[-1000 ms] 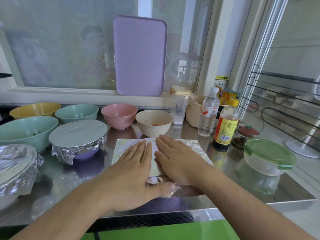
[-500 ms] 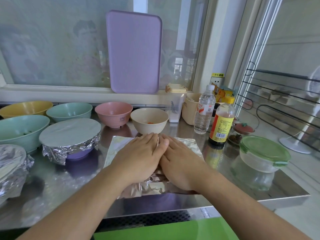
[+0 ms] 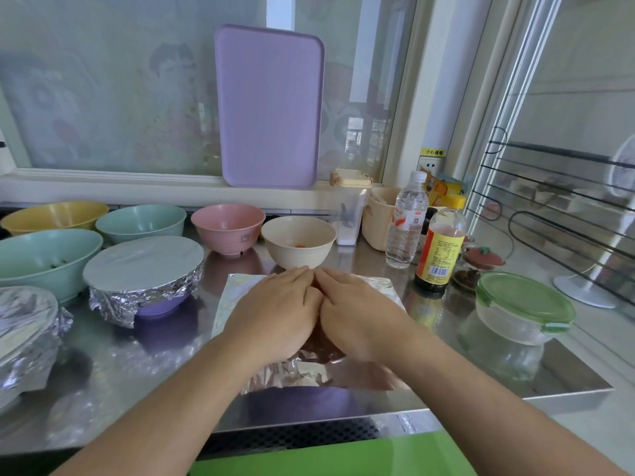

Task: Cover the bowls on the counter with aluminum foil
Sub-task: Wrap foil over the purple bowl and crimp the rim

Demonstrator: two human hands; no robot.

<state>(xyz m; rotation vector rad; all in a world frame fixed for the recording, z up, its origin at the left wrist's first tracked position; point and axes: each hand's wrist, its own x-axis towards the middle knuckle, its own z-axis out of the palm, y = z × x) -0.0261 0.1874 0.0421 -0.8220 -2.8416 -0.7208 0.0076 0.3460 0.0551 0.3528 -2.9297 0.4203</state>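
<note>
Head view: left hand (image 3: 278,314) and right hand (image 3: 357,317) lie flat, fingers straight, side by side, pressing a foil sheet (image 3: 237,297) over a purple bowl (image 3: 309,400) at the steel tabletop's (image 3: 103,355) near edge.

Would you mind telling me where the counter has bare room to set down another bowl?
Bare steel lies between the foil-covered purple bowl and the foil sheet under both hands, and along the front edge left of it. The back row, from yellow bowl to soy sauce bottle, is crowded.

"小心触电" on yellow wall sticker (image 3: 434,152)
</note>
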